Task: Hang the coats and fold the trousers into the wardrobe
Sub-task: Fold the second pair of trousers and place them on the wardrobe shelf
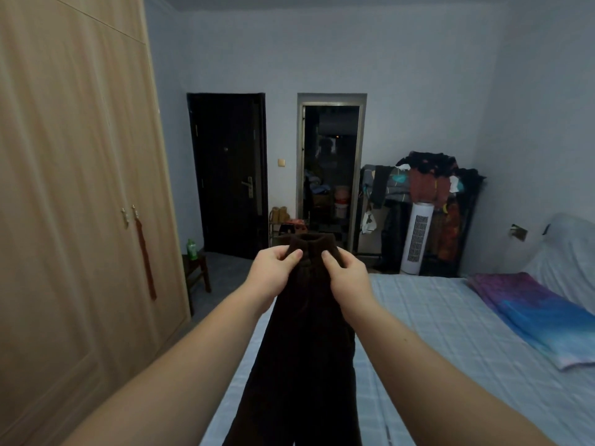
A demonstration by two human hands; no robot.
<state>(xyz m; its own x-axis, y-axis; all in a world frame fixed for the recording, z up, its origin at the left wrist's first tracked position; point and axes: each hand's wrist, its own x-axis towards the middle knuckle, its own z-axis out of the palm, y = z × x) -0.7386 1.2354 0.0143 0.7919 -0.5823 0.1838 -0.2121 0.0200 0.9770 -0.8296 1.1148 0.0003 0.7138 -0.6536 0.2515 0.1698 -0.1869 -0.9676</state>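
Now my left hand [269,274] and right hand [346,276] both pinch the waistband of the trousers [306,333], the fingers [291,257] curled tight round the dark cloth with each thumb pressed on the near side. Both hands sit close together at the top of the garment, the left at its left edge, the right at its right edge, with a narrow strip of waistband showing between them. From my grip the trousers hang straight down, their legs falling between my forearms and out past the bottom of the view, in front of the near end of the bed [450,317]. Both arms reach forward and slightly inward, bare to the elbow, wrists about level. To my left stands the wardrobe [74,188], its doors closed, well apart from the trousers.
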